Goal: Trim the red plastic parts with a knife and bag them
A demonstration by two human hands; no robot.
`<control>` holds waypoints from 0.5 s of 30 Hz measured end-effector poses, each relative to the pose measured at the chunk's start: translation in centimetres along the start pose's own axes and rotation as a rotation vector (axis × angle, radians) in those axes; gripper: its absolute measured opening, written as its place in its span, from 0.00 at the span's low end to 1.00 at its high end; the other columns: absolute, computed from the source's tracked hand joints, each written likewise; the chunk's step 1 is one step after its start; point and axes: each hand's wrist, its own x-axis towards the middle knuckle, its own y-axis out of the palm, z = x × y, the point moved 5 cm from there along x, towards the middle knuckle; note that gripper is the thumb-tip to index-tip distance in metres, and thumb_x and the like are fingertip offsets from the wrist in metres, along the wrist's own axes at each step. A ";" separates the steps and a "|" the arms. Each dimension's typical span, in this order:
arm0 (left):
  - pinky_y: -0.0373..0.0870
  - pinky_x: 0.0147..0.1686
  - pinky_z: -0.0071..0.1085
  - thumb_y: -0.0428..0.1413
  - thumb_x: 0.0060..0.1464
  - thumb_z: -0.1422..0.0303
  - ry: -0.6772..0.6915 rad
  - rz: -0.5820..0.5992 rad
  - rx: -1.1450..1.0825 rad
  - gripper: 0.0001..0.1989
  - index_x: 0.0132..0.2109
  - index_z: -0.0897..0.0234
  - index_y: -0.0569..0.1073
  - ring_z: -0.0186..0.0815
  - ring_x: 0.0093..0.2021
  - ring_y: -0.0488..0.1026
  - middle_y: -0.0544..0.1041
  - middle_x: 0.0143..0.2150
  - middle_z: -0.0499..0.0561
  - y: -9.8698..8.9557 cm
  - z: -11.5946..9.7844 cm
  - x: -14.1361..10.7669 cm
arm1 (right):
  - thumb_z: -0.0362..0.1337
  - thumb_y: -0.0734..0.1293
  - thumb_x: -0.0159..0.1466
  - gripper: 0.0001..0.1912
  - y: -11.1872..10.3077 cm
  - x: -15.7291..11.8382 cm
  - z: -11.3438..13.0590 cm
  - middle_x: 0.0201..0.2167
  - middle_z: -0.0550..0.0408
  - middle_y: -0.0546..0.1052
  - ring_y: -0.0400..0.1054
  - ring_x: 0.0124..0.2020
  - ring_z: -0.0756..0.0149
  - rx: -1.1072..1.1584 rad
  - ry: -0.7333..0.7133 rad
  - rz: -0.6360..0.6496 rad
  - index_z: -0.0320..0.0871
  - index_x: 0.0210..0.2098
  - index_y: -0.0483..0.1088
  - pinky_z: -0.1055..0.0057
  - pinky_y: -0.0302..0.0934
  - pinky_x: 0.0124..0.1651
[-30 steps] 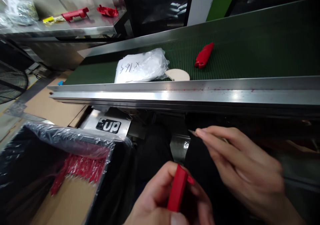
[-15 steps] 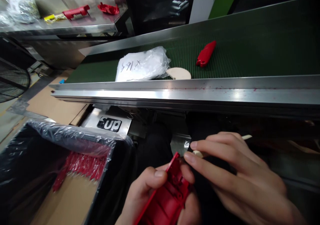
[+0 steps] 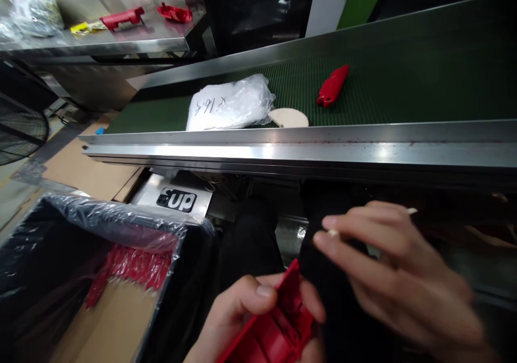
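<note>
My left hand point(image 3: 250, 301) is closed round a red plastic housing half point(image 3: 278, 328), its hollow, ribbed inside turned up and one pointed end facing away from me. Between the thumb and fingers of my right hand point(image 3: 388, 260) is a slim cream-coloured stick point(image 3: 333, 233). One end shows at the fingertips and the other pokes out behind the knuckles; most of its length is hidden, so its kind cannot be told. The fingertips of my right hand are apart from the housing, above and to its right.
Ahead runs a green conveyor belt point(image 3: 375, 93) behind a metal rail point(image 3: 307, 150). On it lie a red part point(image 3: 333, 85), a white plastic bag point(image 3: 230, 104) and a beige disc point(image 3: 288, 117). A plastic-lined black bin point(image 3: 194, 277) with red parts point(image 3: 137, 266) stands left.
My right hand has drawn back up and to the right with the stick, away from the housing. My left hand and the housing have shifted slightly down and right.
</note>
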 end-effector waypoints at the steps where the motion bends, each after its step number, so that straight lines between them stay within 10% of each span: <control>1: 0.64 0.22 0.20 0.52 0.50 0.64 -0.064 0.045 0.028 0.17 0.36 0.77 0.77 0.30 0.22 0.70 0.75 0.23 0.57 0.2 0.3 0.0 | 0.20 0.65 0.62 0.22 -0.4 0.1 -0.3 0.47 0.49 0.72 0.68 0.47 0.58 -0.002 0.031 -0.031 0.44 0.53 0.69 0.56 0.64 0.47; 6: 0.69 0.27 0.20 0.54 0.54 0.65 -0.084 0.037 0.005 0.16 0.42 0.75 0.78 0.32 0.26 0.74 0.76 0.26 0.58 0.6 -0.5 0.2 | 0.22 0.65 0.63 0.23 -1.4 0.1 -0.4 0.48 0.50 0.71 0.69 0.48 0.62 0.044 0.156 -0.050 0.45 0.55 0.69 0.66 0.66 0.45; 15: 0.65 0.19 0.20 0.43 0.66 0.65 0.390 -0.152 -0.009 0.19 0.57 0.72 0.67 0.30 0.25 0.69 0.71 0.35 0.54 1.7 -5.4 2.1 | 0.24 0.61 0.65 0.17 1.5 -1.1 4.4 0.46 0.52 0.75 0.68 0.47 0.62 0.144 0.124 0.116 0.43 0.49 0.71 0.65 0.64 0.46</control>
